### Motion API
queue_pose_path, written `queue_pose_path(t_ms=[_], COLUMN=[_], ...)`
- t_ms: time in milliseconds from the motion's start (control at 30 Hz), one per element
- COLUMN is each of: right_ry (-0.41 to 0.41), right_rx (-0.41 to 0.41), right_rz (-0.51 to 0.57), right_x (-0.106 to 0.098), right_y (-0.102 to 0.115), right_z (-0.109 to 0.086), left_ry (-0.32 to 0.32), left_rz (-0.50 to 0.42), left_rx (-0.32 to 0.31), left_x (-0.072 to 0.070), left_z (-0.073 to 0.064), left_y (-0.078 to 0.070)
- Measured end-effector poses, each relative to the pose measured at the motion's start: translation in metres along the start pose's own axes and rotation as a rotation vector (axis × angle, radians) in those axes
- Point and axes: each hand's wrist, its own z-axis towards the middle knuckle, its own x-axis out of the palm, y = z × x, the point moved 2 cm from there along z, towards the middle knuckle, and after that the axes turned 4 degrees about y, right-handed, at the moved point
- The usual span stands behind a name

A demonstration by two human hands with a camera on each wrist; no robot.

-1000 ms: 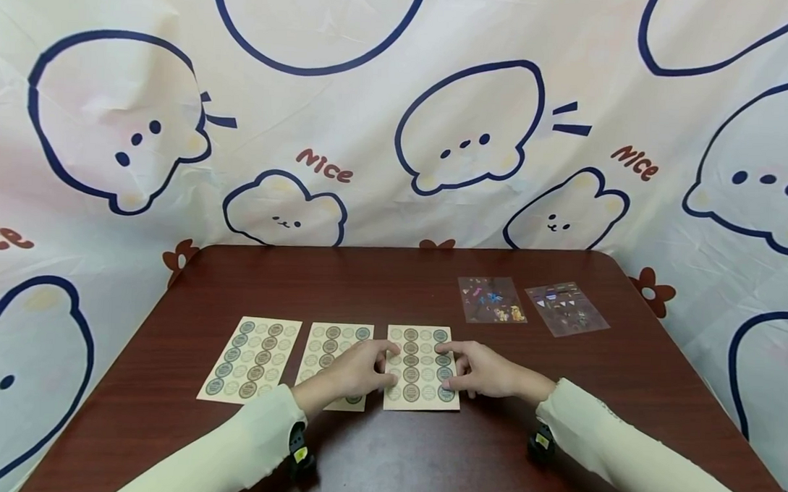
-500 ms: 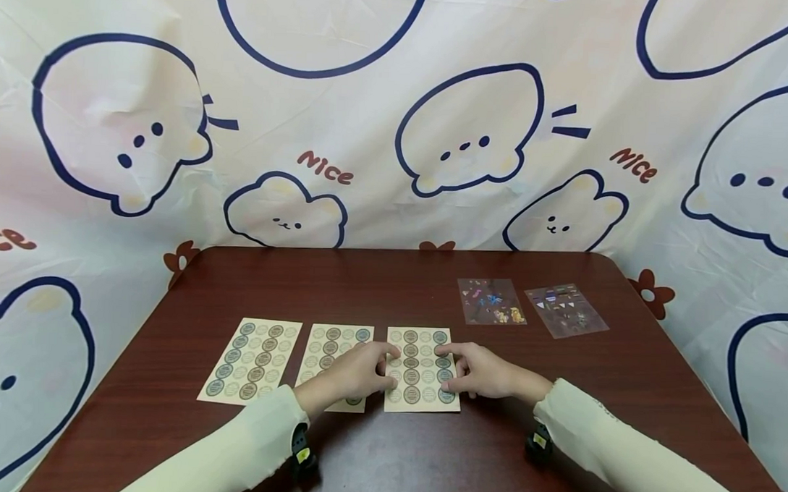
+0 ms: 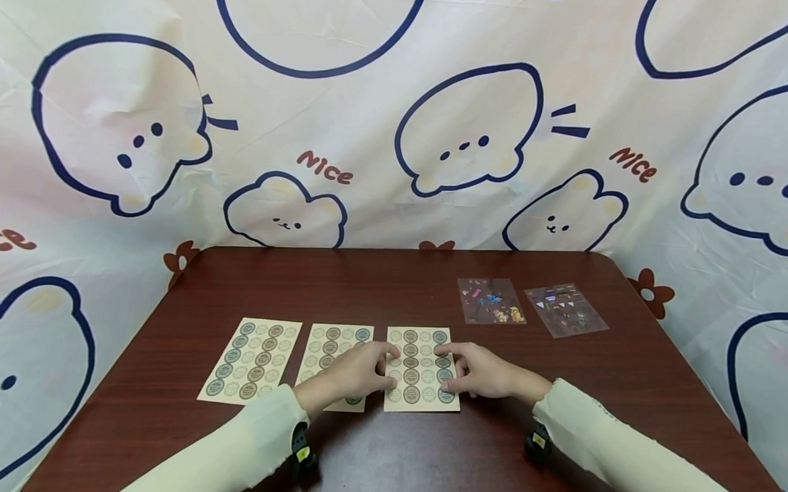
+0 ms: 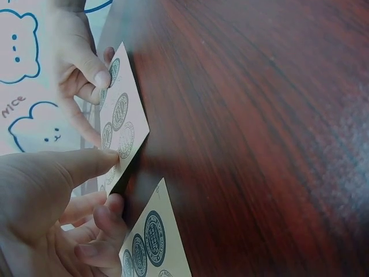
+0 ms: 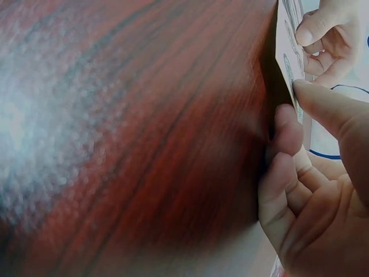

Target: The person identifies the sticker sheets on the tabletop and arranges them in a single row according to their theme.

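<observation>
Brown table [image 3: 379,289], cartoon cloth [image 3: 365,129] behind

Lower left, a label sheet [image 3: 249,364], then a middle sheet [image 3: 328,346]; lower centre, the left hand [image 3: 357,369] pinches a third sheet [image 3: 418,373] by its left edge, thumb on top; the right hand [image 3: 484,371] likewise its right; right of centre, two clear sheets [image 3: 493,301].

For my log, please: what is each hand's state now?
Left hand: holding the rightmost cream sheet, left edge.
Right hand: holding the same sheet, right edge.
</observation>
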Motion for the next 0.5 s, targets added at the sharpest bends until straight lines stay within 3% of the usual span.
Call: queue_pose_path(t_ms=[500], right_ry=[-0.008], right_rx=[0.007], right_rz=[0.004], right_x=[0.0009], right_y=[-0.0009], right_z=[0.0005], left_ry=[0.0], left_rz=[0.014], left_rx=[-0.001], left_x=[-0.0003], left_z=[0.001], left_y=[-0.0007])
